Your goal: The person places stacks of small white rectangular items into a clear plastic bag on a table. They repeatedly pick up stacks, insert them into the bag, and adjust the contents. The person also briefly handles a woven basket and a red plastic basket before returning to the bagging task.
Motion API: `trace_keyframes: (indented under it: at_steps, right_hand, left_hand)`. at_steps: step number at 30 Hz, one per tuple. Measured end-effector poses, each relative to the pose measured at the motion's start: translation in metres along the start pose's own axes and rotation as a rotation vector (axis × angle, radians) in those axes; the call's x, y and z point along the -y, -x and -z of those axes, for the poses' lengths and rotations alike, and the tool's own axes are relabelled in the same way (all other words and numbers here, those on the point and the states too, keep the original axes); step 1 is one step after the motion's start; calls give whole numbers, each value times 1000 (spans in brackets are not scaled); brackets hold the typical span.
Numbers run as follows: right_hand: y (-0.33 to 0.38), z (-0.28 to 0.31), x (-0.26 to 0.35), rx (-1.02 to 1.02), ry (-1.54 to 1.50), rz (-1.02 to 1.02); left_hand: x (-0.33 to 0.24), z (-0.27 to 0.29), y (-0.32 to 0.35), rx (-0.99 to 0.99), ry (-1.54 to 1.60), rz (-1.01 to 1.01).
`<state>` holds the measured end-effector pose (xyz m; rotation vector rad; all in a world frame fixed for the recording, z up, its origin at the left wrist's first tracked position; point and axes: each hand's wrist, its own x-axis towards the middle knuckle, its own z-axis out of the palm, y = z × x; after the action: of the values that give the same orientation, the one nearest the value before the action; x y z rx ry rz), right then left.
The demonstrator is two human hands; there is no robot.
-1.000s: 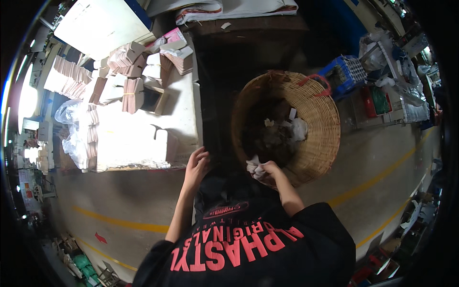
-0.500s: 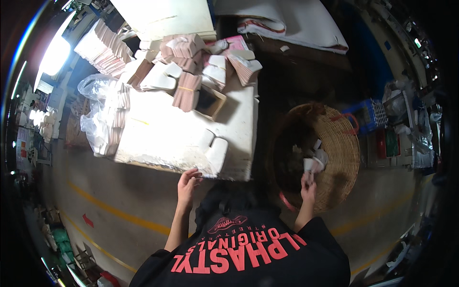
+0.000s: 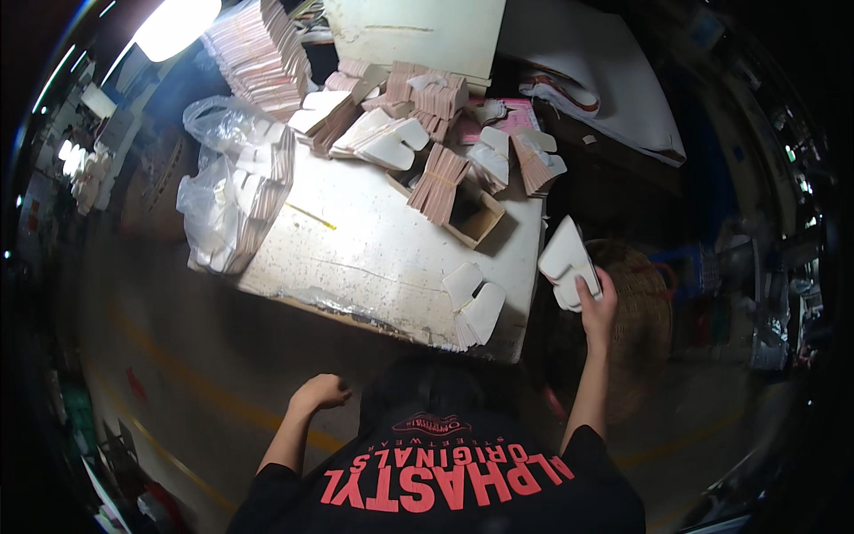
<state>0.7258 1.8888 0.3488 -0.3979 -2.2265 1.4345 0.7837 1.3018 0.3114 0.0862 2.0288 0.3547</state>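
My right hand [image 3: 600,307] is closed on a bundle of white notched cut pieces [image 3: 567,258], held up just past the table's right edge and over the wicker basket [image 3: 645,307]. My left hand [image 3: 322,392] hangs off the table's front edge with its fingers curled in; nothing shows in it. A similar stack of white notched pieces [image 3: 477,303], tied round the middle, lies at the table's front right corner. Farther back on the white table [image 3: 356,258], a tied pink-edged bundle [image 3: 439,184] leans on a small open cardboard box [image 3: 480,224].
Several more bundles of pieces crowd the table's back. Stacks in a clear plastic bag [image 3: 213,200] stand on the left, beside a tall pink-edged pile [image 3: 258,58]. Folded white sheet material [image 3: 614,80] lies at the back right. A blue crate [image 3: 698,267] stands beyond the basket.
My right hand has risen out of the basket, bringing up the white bundle. My left hand has left the table edge and drawn back, its fingers curling. The view has shifted.
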Motion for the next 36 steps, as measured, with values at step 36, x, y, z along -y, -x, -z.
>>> trace_keyframes:
  at_steps: [36]
  right_hand:
    - [248,-289,158,1440,1009,-276]
  left_hand:
    - [336,-18,100,325,1115,-102]
